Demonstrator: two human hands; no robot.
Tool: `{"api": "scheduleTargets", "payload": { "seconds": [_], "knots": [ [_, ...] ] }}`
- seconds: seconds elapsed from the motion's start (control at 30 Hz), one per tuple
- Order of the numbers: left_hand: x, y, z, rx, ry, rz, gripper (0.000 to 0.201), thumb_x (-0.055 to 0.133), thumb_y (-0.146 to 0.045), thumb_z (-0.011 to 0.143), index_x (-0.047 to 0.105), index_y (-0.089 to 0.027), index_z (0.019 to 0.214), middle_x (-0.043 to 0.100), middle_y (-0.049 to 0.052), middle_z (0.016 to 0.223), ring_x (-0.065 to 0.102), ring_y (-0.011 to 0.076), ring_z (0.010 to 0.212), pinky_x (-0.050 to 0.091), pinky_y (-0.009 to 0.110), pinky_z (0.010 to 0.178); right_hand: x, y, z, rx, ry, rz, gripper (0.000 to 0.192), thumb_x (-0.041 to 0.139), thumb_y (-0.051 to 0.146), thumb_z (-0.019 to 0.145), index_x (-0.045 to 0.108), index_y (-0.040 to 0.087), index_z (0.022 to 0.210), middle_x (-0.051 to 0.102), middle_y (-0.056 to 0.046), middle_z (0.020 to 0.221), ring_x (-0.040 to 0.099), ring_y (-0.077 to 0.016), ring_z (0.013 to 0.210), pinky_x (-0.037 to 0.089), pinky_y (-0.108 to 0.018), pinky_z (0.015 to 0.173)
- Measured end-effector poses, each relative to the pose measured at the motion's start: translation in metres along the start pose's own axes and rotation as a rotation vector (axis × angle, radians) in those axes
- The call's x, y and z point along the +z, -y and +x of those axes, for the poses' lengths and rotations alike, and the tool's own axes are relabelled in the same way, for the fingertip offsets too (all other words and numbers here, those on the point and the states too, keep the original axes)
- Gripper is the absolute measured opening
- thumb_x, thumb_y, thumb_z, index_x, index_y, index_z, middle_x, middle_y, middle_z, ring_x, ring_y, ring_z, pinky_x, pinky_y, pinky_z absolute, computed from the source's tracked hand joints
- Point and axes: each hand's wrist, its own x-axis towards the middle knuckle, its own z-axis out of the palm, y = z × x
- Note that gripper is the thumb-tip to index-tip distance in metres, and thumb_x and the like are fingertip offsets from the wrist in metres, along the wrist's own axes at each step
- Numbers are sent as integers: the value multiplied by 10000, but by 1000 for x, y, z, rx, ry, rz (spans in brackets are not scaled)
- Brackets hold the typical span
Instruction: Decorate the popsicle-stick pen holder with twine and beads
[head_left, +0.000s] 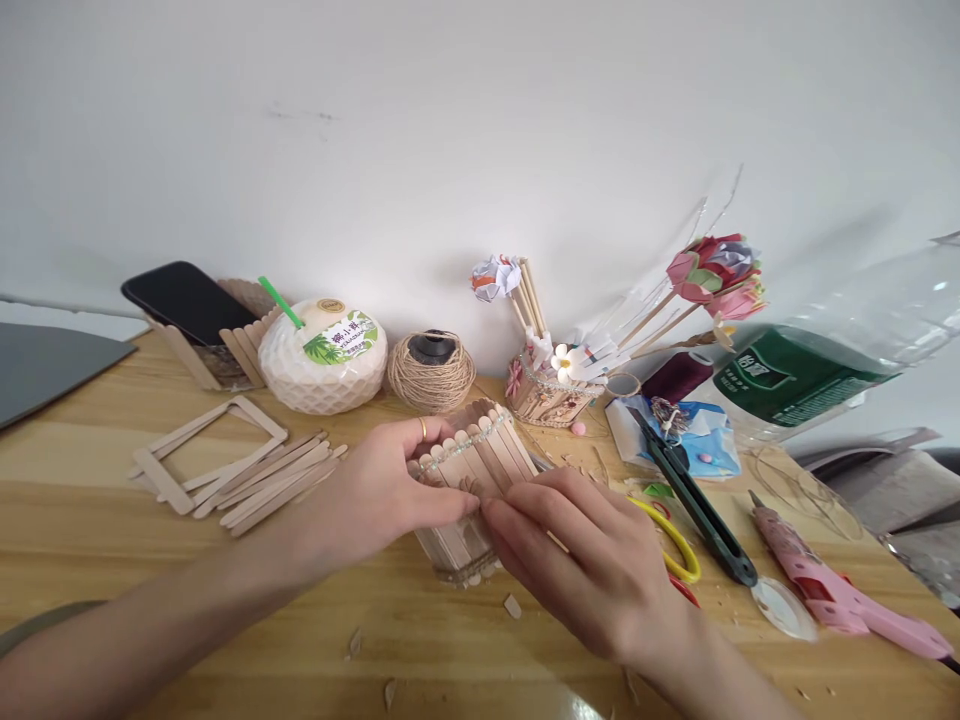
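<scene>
A small box made of wooden craft sticks (491, 455) stands tilted on the table in front of me, with beaded trim along its upper edge and twine near its base. My left hand (397, 475) grips it from the left, thumb across the front face and a ring on one finger. On the front right, my right hand (589, 535) has its fingers pinched together, the tips against the front face close to my left thumb. A tiny item may sit between those fingertips, but they hide it.
Loose craft sticks (281, 475) and a stick frame (169, 485) lie left. Behind are a coconut (322, 370), twine ball (431, 370) and decorated flower holder (551, 395). At right lie yellow-handled scissors (682, 545), a utility knife (697, 505), pink glue gun (832, 590) and bottle (802, 375).
</scene>
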Motion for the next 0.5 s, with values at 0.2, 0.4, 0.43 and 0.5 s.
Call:
{"api": "scheduleTargets", "payload": {
  "seconds": [0.2, 0.4, 0.43, 0.5],
  "knots": [
    [4, 0, 0, 3, -78, 51, 173, 643, -144, 624, 617, -189, 790, 579, -75, 649, 501, 100, 595, 394, 192, 559, 6, 4, -4, 155, -99, 192, 187, 592, 53, 797, 558, 165, 942, 607, -41, 803, 535, -158, 695, 470, -293, 586],
    [6, -3, -3, -1, -112, 84, 189, 614, -167, 613, 610, -188, 801, 603, -46, 706, 535, 136, 651, 412, 222, 585, 9, 13, -4, 578, -95, 481, 279, 582, 124, 779, 492, 222, 1025, 468, -49, 970, 491, -187, 888, 474, -298, 679],
    [7, -2, -3, -6, -116, 90, 197, 609, -165, 609, 606, -186, 805, 604, -42, 709, 540, 142, 658, 412, 226, 586, 9, 14, -4, 620, -82, 514, 293, 579, 134, 780, 479, 233, 1037, 454, -49, 992, 478, -192, 912, 473, -306, 705],
    [7, -2, -3, -14, -130, 106, 199, 605, -165, 602, 595, -182, 800, 597, -39, 702, 539, 145, 654, 406, 230, 580, 11, 15, -4, 684, -76, 578, 305, 574, 147, 783, 459, 255, 1044, 436, -44, 1016, 457, -200, 946, 467, -319, 744]
  ]
}}
